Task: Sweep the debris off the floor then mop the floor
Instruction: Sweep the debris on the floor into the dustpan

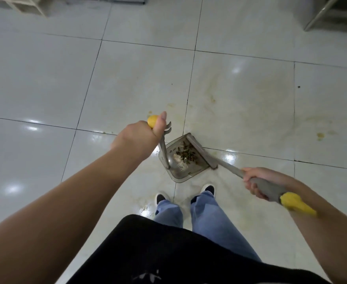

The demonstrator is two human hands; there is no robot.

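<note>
The dustpan [180, 160] is stood on the floor [45, 78] just ahead of the shoes [208, 189], steadied by its upright handle, round which the left hand [142, 136] is curled, thumb up. The broom [230, 167], gripped by the right hand's [258, 183] wrapped fingers, is laid against the dustpan's mouth, apparently to keep the debris [186, 155] inside.

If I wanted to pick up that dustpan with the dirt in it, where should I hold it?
Probably at the yellow-capped top of its upright handle, from above, as the left hand does. The dustpan lies flat on the floor, so a straight lift should keep the debris inside.
</note>
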